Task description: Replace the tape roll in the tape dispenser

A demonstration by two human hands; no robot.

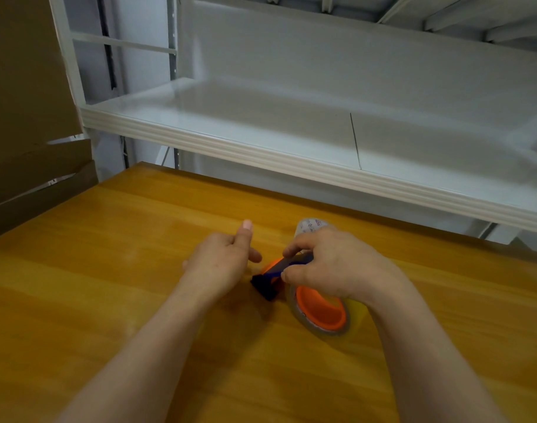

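Right hand [331, 265] gripping the one orange-blue tape dispenser [319, 306], left hand [223, 259] loosely curled, thumb up, can't tell if it's holding anything, two clear tape rolls, loaded roll [331, 332] on the dispenser, spare roll [310, 225] behind, on the counter [108, 270]

Both forearms bare, entering from the near edge and converging toward centre. Left forearm [157, 337] angles in from near left; right forearm [423, 346] from near right.

Left hand [221, 261]: back of hand up, thumb [246, 228] straight and pointing far, fingers curled under, one fingertip poking out to the right. Cannot tell if it holds anything.

Right hand [337, 270]: just right of the left, not touching it. Knuckles up, wrist bent, fingers curled down over the tape dispenser [319, 309], forefinger and thumb pinching its left end.
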